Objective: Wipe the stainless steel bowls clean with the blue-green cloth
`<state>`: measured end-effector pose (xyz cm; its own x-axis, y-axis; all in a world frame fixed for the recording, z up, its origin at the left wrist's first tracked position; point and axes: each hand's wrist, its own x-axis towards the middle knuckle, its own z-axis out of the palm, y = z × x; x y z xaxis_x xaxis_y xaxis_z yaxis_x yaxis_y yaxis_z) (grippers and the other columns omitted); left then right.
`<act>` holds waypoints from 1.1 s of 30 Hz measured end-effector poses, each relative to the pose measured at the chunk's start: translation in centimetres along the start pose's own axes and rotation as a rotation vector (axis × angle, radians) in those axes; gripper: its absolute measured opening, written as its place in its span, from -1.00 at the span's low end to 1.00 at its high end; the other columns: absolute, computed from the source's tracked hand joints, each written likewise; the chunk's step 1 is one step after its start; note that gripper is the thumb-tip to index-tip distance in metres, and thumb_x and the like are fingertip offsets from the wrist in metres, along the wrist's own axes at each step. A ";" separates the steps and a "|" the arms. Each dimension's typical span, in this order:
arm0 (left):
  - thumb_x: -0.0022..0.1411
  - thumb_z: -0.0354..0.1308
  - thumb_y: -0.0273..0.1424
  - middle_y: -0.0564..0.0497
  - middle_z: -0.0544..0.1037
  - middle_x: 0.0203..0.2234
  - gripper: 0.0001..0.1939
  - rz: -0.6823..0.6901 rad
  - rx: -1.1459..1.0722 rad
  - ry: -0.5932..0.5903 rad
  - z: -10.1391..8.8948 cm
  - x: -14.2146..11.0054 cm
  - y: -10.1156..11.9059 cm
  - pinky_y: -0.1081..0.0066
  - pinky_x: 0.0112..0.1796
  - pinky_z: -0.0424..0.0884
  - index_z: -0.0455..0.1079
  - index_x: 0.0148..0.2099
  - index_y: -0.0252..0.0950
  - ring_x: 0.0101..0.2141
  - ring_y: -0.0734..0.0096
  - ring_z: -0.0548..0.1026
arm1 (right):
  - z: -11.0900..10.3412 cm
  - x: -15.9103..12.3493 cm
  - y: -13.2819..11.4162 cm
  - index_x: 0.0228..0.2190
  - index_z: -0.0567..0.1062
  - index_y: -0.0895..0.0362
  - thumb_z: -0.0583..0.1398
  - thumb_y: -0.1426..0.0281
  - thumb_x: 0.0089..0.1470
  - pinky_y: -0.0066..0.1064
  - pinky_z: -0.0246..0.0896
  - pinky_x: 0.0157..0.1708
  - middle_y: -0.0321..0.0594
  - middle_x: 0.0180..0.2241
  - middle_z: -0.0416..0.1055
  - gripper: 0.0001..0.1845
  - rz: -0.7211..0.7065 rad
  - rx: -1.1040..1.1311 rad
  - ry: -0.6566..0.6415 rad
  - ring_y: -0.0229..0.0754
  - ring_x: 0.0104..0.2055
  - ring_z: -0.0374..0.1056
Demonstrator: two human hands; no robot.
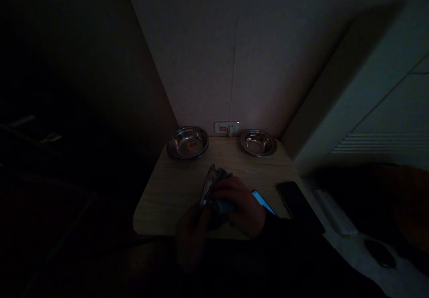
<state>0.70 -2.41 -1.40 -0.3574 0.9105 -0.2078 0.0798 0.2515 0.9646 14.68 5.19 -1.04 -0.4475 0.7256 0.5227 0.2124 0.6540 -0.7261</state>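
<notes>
Near the front edge of the small wooden table (164, 199), my left hand (192, 226) grips a metal bowl (208, 182) tilted up on its side, with its rim seen nearly edge-on. My right hand (237, 202) is closed around a bluish-green cloth (225, 206) and presses it against the bowl's inner side. Part of the cloth bunches above my fingers. The dim light hides much of the bowl and the finger details.
Shiny metal bowls stand at the back left (187, 142) and back right (258, 143). A lit phone (263, 201) lies beside my right wrist, and a dark phone (298, 202) lies farther right. A wall socket (227, 127) with a plug is behind the table.
</notes>
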 end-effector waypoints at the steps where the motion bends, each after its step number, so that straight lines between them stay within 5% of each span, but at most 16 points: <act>1: 0.02 0.18 -0.11 -0.05 0.58 -0.49 -0.63 -0.011 0.004 -0.008 0.0 0.0 0.1 0.40 -0.39 0.43 0.51 -0.33 -0.36 -0.39 0.22 0.53 | 0.0 0.0 0.0 -0.27 0.51 0.07 0.15 0.51 -0.09 -0.19 0.25 -0.12 -0.16 -0.23 0.47 -0.71 0.037 -0.015 0.036 -0.09 -0.14 0.35; 3: 0.00 0.18 -0.11 -0.03 0.57 -0.53 -0.64 -0.008 0.002 0.008 0.0 0.0 0.4 0.41 -0.42 0.43 0.50 -0.39 -0.35 -0.42 0.24 0.52 | 0.0 0.1 -0.2 -0.27 0.51 0.07 0.14 0.52 -0.08 -0.18 0.25 -0.14 -0.15 -0.26 0.47 -0.71 0.094 -0.038 0.103 -0.09 -0.16 0.35; 6: -0.03 0.20 -0.09 -0.03 0.57 -0.51 -0.62 -0.019 -0.006 0.005 0.0 0.0 0.8 0.41 -0.42 0.43 0.50 -0.37 -0.34 -0.42 0.24 0.52 | 0.0 0.4 -0.7 -0.28 0.52 0.07 0.15 0.54 -0.13 -0.19 0.23 -0.10 -0.15 -0.20 0.45 -0.68 0.034 0.006 0.026 -0.08 -0.11 0.32; 9: -0.02 0.19 -0.07 -0.04 0.58 -0.48 -0.59 -0.018 -0.015 0.021 0.0 0.0 0.7 0.40 -0.38 0.43 0.51 -0.35 -0.35 -0.39 0.23 0.52 | 0.1 0.5 -0.9 -0.28 0.51 0.08 0.12 0.54 -0.07 -0.20 0.24 -0.14 -0.16 -0.26 0.45 -0.71 0.123 -0.018 0.133 -0.11 -0.17 0.33; 12: -0.05 0.20 -0.08 -0.04 0.57 -0.52 -0.60 -0.017 -0.035 0.020 -0.1 0.0 0.6 0.40 -0.43 0.43 0.51 -0.37 -0.35 -0.43 0.23 0.51 | 0.2 0.5 -0.7 -0.24 0.51 0.07 0.15 0.56 -0.13 -0.16 0.19 -0.05 -0.16 -0.18 0.44 -0.65 -0.013 -0.021 0.037 -0.07 -0.08 0.29; 16: -0.05 0.21 -0.11 -0.04 0.59 -0.50 -0.64 -0.023 -0.038 0.060 -0.2 -0.3 0.6 0.41 -0.42 0.44 0.52 -0.39 -0.34 -0.43 0.22 0.53 | 0.5 0.2 -0.9 -0.23 0.50 0.08 0.13 0.52 -0.05 -0.14 0.23 -0.11 -0.13 -0.24 0.45 -0.70 0.118 -0.050 0.136 -0.07 -0.15 0.32; 20: -0.07 0.21 -0.14 -0.02 0.59 -0.52 -0.68 0.000 -0.048 0.035 -0.2 -0.6 0.7 0.43 -0.45 0.43 0.51 -0.42 -0.31 -0.45 0.24 0.53 | 0.5 0.0 -1.5 -0.19 0.50 0.03 0.15 0.53 -0.12 -0.09 0.15 -0.04 -0.17 -0.15 0.44 -0.60 -0.013 -0.060 0.045 -0.01 -0.02 0.25; 25: -0.04 0.21 -0.12 -0.03 0.59 -0.51 -0.67 -0.035 -0.041 0.125 -0.4 -0.9 0.5 0.41 -0.40 0.42 0.52 -0.40 -0.30 -0.42 0.22 0.53 | -1.2 1.2 0.3 -0.25 0.52 0.08 0.17 0.36 0.01 -0.22 0.28 -0.14 -0.18 -0.26 0.50 -0.77 0.322 0.118 0.156 -0.11 -0.19 0.39; 29: -0.14 0.28 -0.09 -0.06 0.60 -0.46 -0.61 -0.043 -0.116 0.086 -0.7 -0.7 0.3 0.37 -0.36 0.43 0.52 -0.36 -0.31 -0.37 0.17 0.53 | -2.4 1.2 1.4 -0.27 0.52 0.12 0.21 0.15 -0.04 -0.29 0.32 -0.24 -0.20 -0.31 0.53 -0.65 0.542 0.305 0.357 -0.13 -0.27 0.43; 33: -0.18 0.29 -0.08 -0.06 0.59 -0.41 -0.56 -0.075 -0.132 0.176 -0.5 -0.7 0.3 0.34 -0.29 0.41 0.49 -0.32 -0.31 -0.31 0.16 0.52 | -2.6 0.1 1.3 -0.27 0.52 0.13 0.25 0.04 -0.12 -0.37 0.33 -0.34 -0.21 -0.34 0.53 -0.53 0.657 0.360 0.475 -0.15 -0.33 0.42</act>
<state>0.51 -3.18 -0.85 -0.5155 0.8166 -0.2597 -0.0719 0.2607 0.9627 17.15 6.71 -0.76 0.0938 0.9953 0.0227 -0.0221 0.0248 -0.9994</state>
